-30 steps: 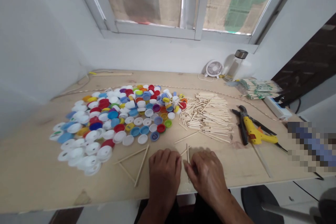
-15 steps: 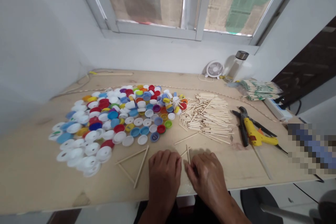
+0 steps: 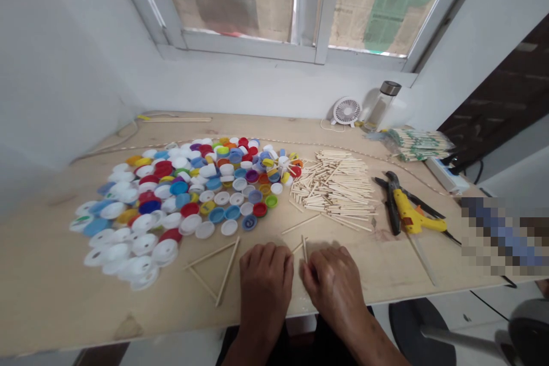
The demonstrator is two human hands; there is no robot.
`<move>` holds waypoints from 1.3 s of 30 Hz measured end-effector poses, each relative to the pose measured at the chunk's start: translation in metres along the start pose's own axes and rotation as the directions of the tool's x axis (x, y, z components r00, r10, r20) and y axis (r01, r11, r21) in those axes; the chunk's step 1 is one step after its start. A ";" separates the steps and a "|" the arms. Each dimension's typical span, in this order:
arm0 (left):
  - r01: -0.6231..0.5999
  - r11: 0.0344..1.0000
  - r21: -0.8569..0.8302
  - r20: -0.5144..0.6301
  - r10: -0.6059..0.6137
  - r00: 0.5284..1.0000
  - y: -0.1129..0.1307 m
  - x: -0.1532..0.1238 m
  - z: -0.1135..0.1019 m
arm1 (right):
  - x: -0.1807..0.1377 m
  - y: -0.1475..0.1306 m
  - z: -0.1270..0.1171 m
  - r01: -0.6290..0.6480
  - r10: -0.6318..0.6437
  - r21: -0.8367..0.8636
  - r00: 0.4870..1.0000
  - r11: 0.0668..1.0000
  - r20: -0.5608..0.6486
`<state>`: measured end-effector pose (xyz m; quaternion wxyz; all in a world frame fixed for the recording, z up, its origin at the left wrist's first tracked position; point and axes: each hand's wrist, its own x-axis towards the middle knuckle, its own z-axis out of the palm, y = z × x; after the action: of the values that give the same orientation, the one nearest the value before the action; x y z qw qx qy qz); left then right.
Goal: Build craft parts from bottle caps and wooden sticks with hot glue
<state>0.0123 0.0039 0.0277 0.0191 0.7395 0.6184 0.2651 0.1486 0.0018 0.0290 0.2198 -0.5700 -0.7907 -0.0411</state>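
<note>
My left hand (image 3: pixel 266 280) rests near the table's front edge, knuckles up and fingers curled under. Whatever its fingertips hold, if anything, is hidden. My right hand (image 3: pixel 334 277) is closed beside it, with a thin wooden stick (image 3: pixel 305 247) rising from between thumb and fingers. Behind that one a second stick (image 3: pixel 298 247) slants in the gap between the hands, its lower end out of sight. Left of my left hand, three sticks form a triangle (image 3: pixel 227 271) flat on the table. Another loose stick (image 3: pixel 301 224) lies beyond my hands.
Colourful bottle caps (image 3: pixel 148 222) spread over the left and middle. A pile of sticks (image 3: pixel 338 183) lies right of them. Further right are pliers (image 3: pixel 392 206) and a yellow glue gun (image 3: pixel 414 214). A small fan (image 3: pixel 347 110), bottle (image 3: pixel 381 104), bagged sticks (image 3: pixel 420 144) and power strip (image 3: pixel 446 175) stand behind.
The whole view has shifted slightly, so the things on the table appear a little further left. Both hands keep nearly the same pose and place among the sticks.
</note>
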 end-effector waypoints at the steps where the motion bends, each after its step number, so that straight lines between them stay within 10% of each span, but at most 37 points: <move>1: -0.002 1.000 -0.002 -0.003 0.002 1.000 0.000 0.000 0.000 | 0.000 0.000 0.000 -0.003 0.003 0.003 1.000 1.000 -0.010; 39: -0.005 1.000 -0.014 0.009 0.005 1.000 0.001 -0.001 -0.002 | 0.000 0.003 -0.003 0.014 -0.015 0.042 0.999 0.999 0.031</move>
<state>0.0118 0.0025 0.0296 0.0266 0.7421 0.6146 0.2660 0.1520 0.0020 0.0317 0.2190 -0.5601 -0.7988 -0.0174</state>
